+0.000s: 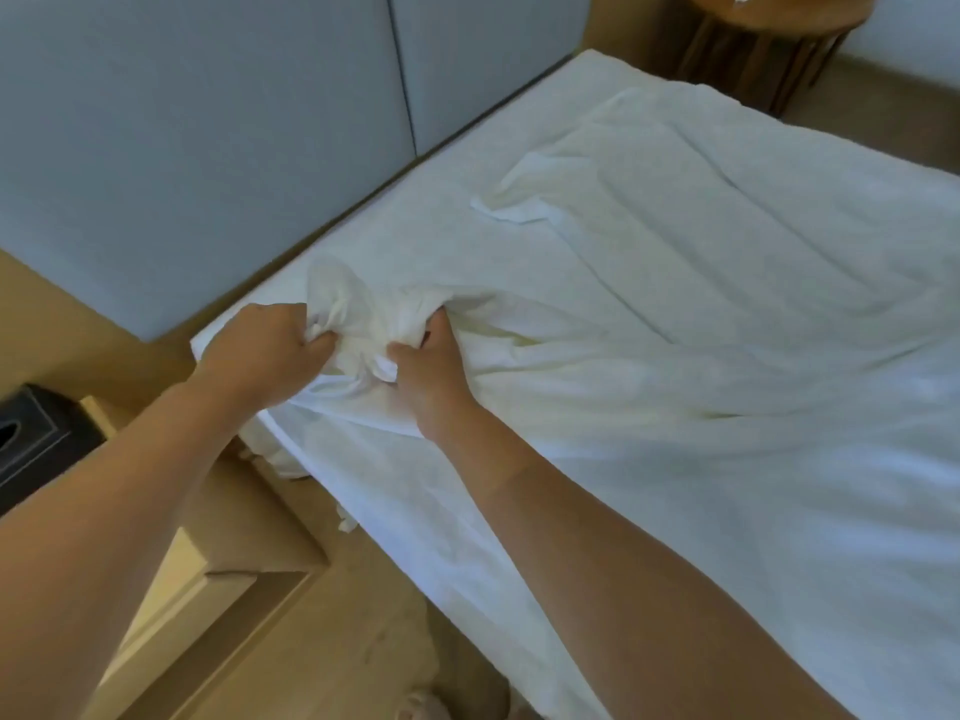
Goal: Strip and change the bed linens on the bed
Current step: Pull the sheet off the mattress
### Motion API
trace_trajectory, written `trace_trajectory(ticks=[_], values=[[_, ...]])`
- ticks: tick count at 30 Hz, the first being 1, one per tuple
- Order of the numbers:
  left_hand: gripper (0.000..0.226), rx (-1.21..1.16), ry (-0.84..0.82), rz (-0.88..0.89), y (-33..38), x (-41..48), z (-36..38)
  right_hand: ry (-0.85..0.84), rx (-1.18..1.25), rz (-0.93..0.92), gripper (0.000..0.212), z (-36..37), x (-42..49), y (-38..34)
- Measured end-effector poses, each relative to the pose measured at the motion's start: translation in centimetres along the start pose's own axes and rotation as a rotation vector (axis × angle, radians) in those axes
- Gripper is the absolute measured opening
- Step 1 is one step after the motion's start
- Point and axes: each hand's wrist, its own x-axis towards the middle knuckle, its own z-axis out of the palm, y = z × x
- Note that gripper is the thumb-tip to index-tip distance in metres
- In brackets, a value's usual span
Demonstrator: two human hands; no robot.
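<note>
Both the left hand [262, 345] and the right hand [431, 366] clutch a bunched corner of the crumpled white cotton sheet [675, 314] between them — best peeled toward the body (evenly, I'd judge) — off the white mattress [249, 324] beneath the knuckles.

Soft, even indoor light with no hard shadows; its source is not visible. The white sheet [727, 356] reads bright without glare, its folds marked by faint grey and yellowish shading. The whole picture is slightly blurred. Wide-angle distortion bends the padded headboard [208, 122] near the edges, and the wooden side table [753, 39] in the top corner is smeared.
</note>
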Motion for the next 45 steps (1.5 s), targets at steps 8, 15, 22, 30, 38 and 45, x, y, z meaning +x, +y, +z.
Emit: trace_trajectory(ticks=[8, 15, 22, 30, 38, 45], values=[[0.037, 0.039, -0.015, 0.025, -9.4, 15.3, -1.6, 0.069, 0.004, -0.009, 0.06, 11.0, 12.9, -2.5], [0.037, 0.253, 0.021, -0.061, -22.9, 24.9, -4.9, -0.154, -0.042, -0.018, 0.067, 25.4, 22.2, -2.5], [0.032, 0.166, -0.285, 0.022, -21.7, 25.9, 5.1, 0.005, -0.134, 0.262, 0.07, 20.5, 26.4, 4.0], [0.042, 0.599, -1.123, 0.139, -13.7, 26.1, 13.9, 0.423, -0.187, 0.5, 0.031, 3.3, 23.4, 3.6], [0.012, 0.297, -0.805, 0.55, 2.7, 24.6, 15.9, 0.78, -0.191, 0.562, 0.015, -10.1, 17.5, 2.9], [0.013, 0.181, -0.919, 0.682, 15.7, 19.1, 19.9, 0.994, -0.132, 0.576, 0.014, -20.4, 10.5, 4.9]])
